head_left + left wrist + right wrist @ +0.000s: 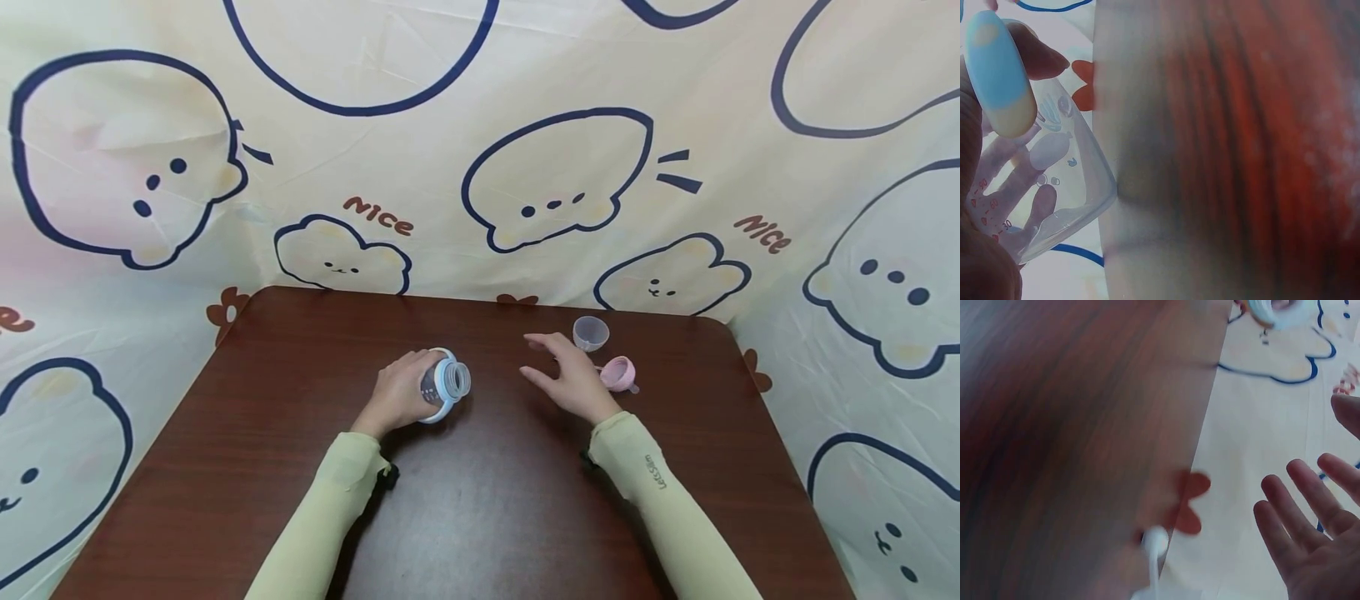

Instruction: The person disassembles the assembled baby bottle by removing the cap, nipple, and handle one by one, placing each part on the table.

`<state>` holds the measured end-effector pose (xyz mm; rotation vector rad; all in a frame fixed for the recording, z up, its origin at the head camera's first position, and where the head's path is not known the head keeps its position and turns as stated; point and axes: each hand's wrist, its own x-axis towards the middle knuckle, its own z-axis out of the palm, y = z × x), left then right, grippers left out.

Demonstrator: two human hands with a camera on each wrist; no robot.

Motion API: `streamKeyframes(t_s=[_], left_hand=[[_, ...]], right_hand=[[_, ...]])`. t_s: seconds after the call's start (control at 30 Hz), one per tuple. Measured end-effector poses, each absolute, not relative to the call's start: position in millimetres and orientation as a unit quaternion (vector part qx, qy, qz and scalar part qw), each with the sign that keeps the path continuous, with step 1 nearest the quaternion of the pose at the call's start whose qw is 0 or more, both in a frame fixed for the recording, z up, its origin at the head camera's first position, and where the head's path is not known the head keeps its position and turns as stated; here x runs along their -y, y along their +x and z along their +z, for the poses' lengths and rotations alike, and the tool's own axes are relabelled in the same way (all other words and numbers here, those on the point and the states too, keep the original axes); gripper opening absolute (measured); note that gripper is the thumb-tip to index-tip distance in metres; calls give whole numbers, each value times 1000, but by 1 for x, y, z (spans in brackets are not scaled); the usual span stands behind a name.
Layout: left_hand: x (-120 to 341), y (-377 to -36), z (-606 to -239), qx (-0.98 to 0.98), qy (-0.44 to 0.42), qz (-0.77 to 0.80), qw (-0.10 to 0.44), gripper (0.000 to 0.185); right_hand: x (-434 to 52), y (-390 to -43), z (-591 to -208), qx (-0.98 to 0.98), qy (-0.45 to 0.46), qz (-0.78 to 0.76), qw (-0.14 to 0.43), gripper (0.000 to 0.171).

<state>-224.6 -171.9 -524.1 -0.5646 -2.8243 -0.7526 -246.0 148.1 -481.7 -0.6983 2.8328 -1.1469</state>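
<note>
One clear bottle [444,385] lies gripped in the left hand [397,393]; right hand [572,377] spread, empty; two caps beside it.

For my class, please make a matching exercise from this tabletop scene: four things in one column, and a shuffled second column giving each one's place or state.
Things:
1. left hand
2. right hand
3. clear cap
4. pink lid

Places or states:
A. beside the right hand, on the table
B. open, holding nothing
C. near the table's far edge
D. gripping the baby bottle

Pairs: 1-D, 2-B, 3-C, 4-A
</note>
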Motion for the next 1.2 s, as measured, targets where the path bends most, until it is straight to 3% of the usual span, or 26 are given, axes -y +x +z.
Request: streamKeyframes(t_s=[0.27,0.87,1.2], left_hand=[[172,-224,-524,946,-187,-253,82,77],[172,-223,-524,945,-193,-250,88,75],[172,-223,-525,947,-191,-243,86,71]], right_hand=[[-103,-240,-487,-902,-236,-360,42,62],[-48,-230,-501,-882,-224,-396,125,92],[-37,-229,-501,-890,-216,-384,115,79]])
